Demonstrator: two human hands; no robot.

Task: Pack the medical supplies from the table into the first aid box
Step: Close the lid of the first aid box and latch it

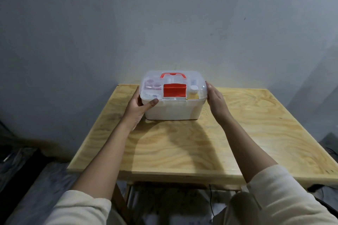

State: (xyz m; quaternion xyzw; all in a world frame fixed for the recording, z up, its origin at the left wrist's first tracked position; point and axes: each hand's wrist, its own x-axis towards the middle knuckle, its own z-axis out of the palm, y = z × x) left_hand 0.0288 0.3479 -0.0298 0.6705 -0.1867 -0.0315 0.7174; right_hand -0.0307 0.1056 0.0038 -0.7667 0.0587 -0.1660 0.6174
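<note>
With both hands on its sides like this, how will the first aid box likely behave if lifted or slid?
The first aid box looks like rigid plastic, so it probably keeps its shape. Its wide, flat base makes tipping unlikely. Loose items under the clear lid may rattle or shift.

Box [172, 108] with both hands flanking it blocks upper-centre table [182, 144]; lower centre, left and right of tabletop lie bare.

Glossy plastic first aid box [173, 109] (clear lid [199, 82]), grainy wood table [182, 148]
</note>
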